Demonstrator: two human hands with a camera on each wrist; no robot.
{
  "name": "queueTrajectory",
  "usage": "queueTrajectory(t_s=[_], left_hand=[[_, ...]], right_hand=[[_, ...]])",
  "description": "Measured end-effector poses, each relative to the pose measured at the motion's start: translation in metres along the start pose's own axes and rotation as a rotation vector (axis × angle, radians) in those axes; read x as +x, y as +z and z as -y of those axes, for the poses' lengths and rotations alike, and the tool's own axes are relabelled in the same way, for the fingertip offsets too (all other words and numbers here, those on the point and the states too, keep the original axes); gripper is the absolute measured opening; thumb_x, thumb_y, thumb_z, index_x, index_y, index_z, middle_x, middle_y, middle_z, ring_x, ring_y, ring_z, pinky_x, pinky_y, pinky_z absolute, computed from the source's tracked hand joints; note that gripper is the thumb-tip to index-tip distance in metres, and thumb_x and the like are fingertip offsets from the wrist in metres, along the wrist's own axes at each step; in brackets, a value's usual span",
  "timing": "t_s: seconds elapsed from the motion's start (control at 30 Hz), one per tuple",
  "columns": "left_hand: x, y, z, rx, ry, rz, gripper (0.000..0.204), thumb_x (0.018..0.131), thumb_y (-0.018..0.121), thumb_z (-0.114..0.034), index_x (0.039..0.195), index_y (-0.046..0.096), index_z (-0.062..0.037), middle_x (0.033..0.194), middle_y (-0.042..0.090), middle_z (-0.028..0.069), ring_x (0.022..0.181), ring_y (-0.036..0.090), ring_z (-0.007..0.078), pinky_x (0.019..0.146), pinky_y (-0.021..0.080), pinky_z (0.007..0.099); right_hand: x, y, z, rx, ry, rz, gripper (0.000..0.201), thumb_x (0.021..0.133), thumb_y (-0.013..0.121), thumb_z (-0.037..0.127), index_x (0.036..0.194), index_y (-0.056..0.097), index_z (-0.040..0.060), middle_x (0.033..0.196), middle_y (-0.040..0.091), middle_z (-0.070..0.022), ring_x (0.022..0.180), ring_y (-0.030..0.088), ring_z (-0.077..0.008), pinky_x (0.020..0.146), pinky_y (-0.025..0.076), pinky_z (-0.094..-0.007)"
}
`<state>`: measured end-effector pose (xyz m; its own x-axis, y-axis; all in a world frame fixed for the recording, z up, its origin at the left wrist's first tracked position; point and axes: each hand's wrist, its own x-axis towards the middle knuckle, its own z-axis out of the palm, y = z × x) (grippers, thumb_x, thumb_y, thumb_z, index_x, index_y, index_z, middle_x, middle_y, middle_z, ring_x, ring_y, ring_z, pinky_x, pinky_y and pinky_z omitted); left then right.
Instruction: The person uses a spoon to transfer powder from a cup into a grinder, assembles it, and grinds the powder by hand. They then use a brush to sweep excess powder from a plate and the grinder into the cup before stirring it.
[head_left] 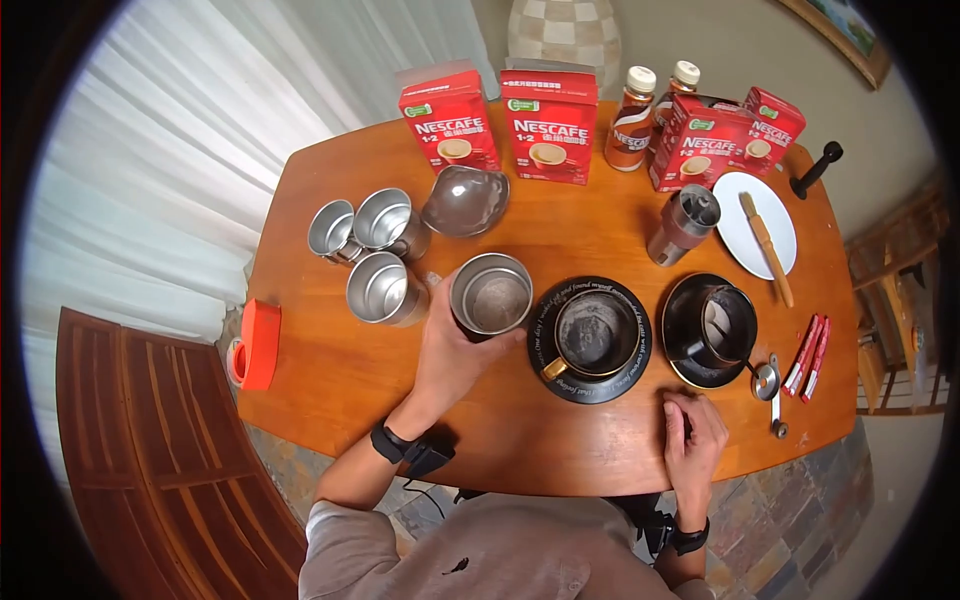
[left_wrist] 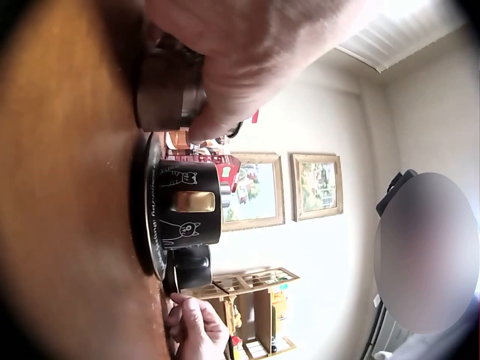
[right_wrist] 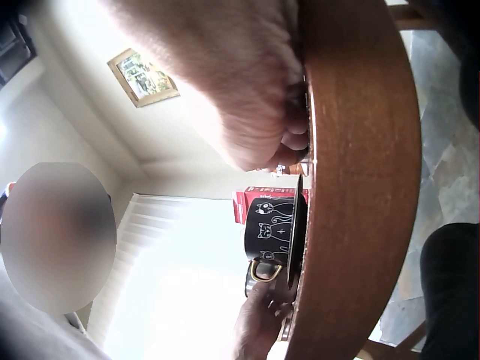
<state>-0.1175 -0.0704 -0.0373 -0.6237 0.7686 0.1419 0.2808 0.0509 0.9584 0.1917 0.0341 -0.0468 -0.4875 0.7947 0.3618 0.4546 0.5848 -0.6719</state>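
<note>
My left hand (head_left: 455, 350) curls round a metal cup (head_left: 491, 294) on the table, left of a black cup (head_left: 596, 334) with a gold handle on its saucer (head_left: 628, 385). In the left wrist view the left hand (left_wrist: 247, 60) wraps the metal cup (left_wrist: 169, 90), beside the black cup (left_wrist: 187, 225). My right hand (head_left: 692, 435) rests at the table's front edge, fingers loosely curled with nothing visible in them, below a second black cup (head_left: 728, 325). The right wrist view shows the right hand (right_wrist: 225, 82) close up against the tabletop.
Three metal cups (head_left: 383, 288) and a grey dish (head_left: 466, 201) stand at the left. Red boxes (head_left: 550, 130) and bottles (head_left: 630, 120) line the back. On the right are a grinder (head_left: 684, 224), a white plate (head_left: 735, 235) with a brush, measuring spoons (head_left: 766, 382) and red sachets (head_left: 806, 357).
</note>
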Motion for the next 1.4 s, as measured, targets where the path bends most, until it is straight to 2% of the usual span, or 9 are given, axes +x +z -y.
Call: queueTrajectory(t_s=[0.23,0.43,0.6,0.73,0.83,0.97,1.1,1.17,1.4], left_hand=[[-0.003,-0.001,-0.005,0.079,0.035,0.002,0.085,0.075,0.094,-0.006,0.144,0.046,0.0002,0.133,0.061,0.0119,0.125,0.062,0.0220,0.108,0.050,0.0364],[-0.006,0.000,-0.009,0.224,0.202,-0.020,0.087,0.073,0.095,-0.007,0.145,0.046,-0.0007,0.133,0.061,0.0124,0.125,0.061,0.0242,0.108,0.049,0.0379],[-0.005,0.000,-0.014,0.208,0.126,-0.059,0.076,0.071,0.094,-0.002,0.135,0.053,-0.0021,0.127,0.062,0.0094,0.118,0.063,0.0226,0.103,0.051,0.0363],[-0.006,-0.004,-0.006,0.224,0.083,-0.048,0.079,0.073,0.088,0.002,0.142,0.051,-0.0019,0.129,0.062,0.0093,0.119,0.061,0.0211,0.107,0.048,0.0355],[-0.007,-0.002,-0.004,0.155,0.040,-0.068,0.079,0.074,0.088,0.003,0.143,0.050,-0.0015,0.129,0.061,0.0089,0.121,0.060,0.0207,0.108,0.047,0.0349],[-0.005,-0.008,0.005,0.166,0.012,-0.059,0.075,0.081,0.085,0.001,0.147,0.050,-0.0015,0.132,0.061,0.0070,0.123,0.058,0.0190,0.108,0.045,0.0328],[-0.004,-0.005,0.012,0.197,0.073,-0.090,0.075,0.083,0.086,-0.001,0.149,0.050,-0.0012,0.130,0.063,0.0077,0.119,0.060,0.0189,0.107,0.045,0.0324],[-0.001,-0.008,0.014,0.195,0.041,-0.078,0.075,0.083,0.086,-0.002,0.149,0.050,-0.0010,0.131,0.063,0.0078,0.120,0.060,0.0189,0.107,0.045,0.0326],[0.003,-0.005,0.009,0.164,0.015,-0.090,0.072,0.085,0.088,-0.006,0.146,0.052,-0.0002,0.129,0.063,0.0068,0.117,0.060,0.0179,0.106,0.046,0.0322]], right_hand=[[-0.001,0.001,-0.002,-0.016,-0.011,-0.008,0.005,0.094,0.074,0.003,0.098,0.075,0.0007,0.083,0.069,-0.0135,0.071,0.066,-0.0301,0.065,0.051,-0.0385],[0.000,0.002,-0.001,-0.016,-0.024,0.010,0.005,0.094,0.074,0.004,0.098,0.075,0.0014,0.087,0.071,-0.0138,0.074,0.068,-0.0318,0.067,0.053,-0.0394],[0.000,0.001,-0.003,-0.039,-0.068,-0.037,0.007,0.090,0.078,0.007,0.096,0.075,0.0042,0.086,0.072,-0.0108,0.074,0.071,-0.0295,0.067,0.057,-0.0383],[-0.001,0.001,-0.007,-0.048,-0.103,-0.063,0.007,0.091,0.078,0.010,0.095,0.074,0.0055,0.084,0.070,-0.0095,0.074,0.070,-0.0286,0.065,0.056,-0.0392],[-0.002,0.000,-0.005,-0.039,-0.079,-0.061,0.009,0.092,0.079,0.010,0.098,0.077,0.0044,0.086,0.072,-0.0090,0.075,0.071,-0.0274,0.067,0.057,-0.0365],[-0.006,0.001,-0.009,-0.069,-0.087,-0.050,0.010,0.092,0.078,0.013,0.098,0.076,0.0054,0.087,0.071,-0.0079,0.075,0.070,-0.0268,0.065,0.056,-0.0374],[-0.006,0.005,-0.013,-0.058,-0.154,-0.104,0.008,0.092,0.077,0.012,0.095,0.072,0.0065,0.082,0.063,-0.0072,0.071,0.065,-0.0281,0.063,0.054,-0.0397],[-0.007,0.005,-0.014,-0.054,-0.168,-0.108,0.009,0.092,0.077,0.013,0.094,0.072,0.0066,0.081,0.061,-0.0072,0.070,0.064,-0.0279,0.062,0.054,-0.0396],[-0.007,0.001,-0.013,-0.049,-0.171,-0.085,0.011,0.092,0.079,0.016,0.093,0.073,0.0070,0.079,0.062,-0.0075,0.069,0.065,-0.0278,0.061,0.053,-0.0391]])
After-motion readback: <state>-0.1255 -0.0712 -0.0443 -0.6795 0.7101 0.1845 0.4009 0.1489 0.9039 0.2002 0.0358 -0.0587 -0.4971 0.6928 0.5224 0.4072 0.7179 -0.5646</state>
